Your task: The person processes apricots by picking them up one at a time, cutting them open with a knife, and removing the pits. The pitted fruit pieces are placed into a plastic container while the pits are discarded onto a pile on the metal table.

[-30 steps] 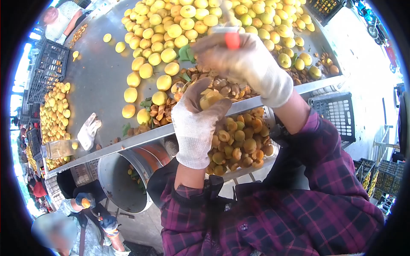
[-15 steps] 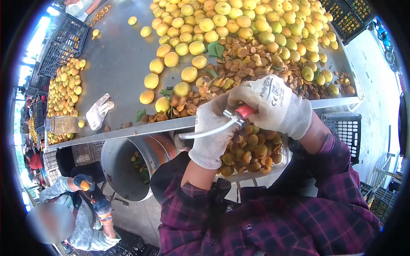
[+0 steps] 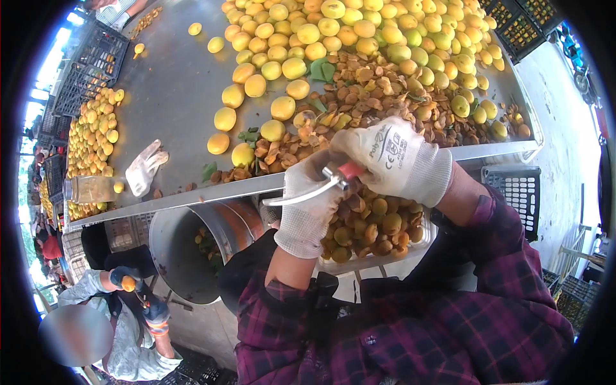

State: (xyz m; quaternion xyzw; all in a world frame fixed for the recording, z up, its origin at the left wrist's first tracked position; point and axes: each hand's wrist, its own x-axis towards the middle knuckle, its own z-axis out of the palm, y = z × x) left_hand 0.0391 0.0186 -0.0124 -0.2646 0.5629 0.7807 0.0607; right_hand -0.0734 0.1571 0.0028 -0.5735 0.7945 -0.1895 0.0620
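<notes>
My right hand (image 3: 391, 157), in a white knit-cuffed glove, is closed around the red handle of a hand tool (image 3: 335, 181). A metal joint and a curved silver arm of the tool stick out to the left, over the back of my left hand (image 3: 308, 205). The gloved left hand is closed and pressed against the right one; whatever its fingers hold is hidden. Both hands are above a light tray of apricots (image 3: 385, 224), some of them browned, and just in front of the table edge. Behind them lies a heap of brown apricot pits (image 3: 366, 90).
Whole apricots (image 3: 359, 29) are heaped on the metal table (image 3: 173, 83). An empty white glove (image 3: 146, 168) and a clear jar (image 3: 90, 189) lie to the left. A large bucket (image 3: 186, 256) stands below the edge. A co-worker (image 3: 131, 321) at lower left holds an apricot.
Both hands and the tool have shifted slightly left in the view, still pressed together. The whole view has moved a little too. The grip looks the same.
</notes>
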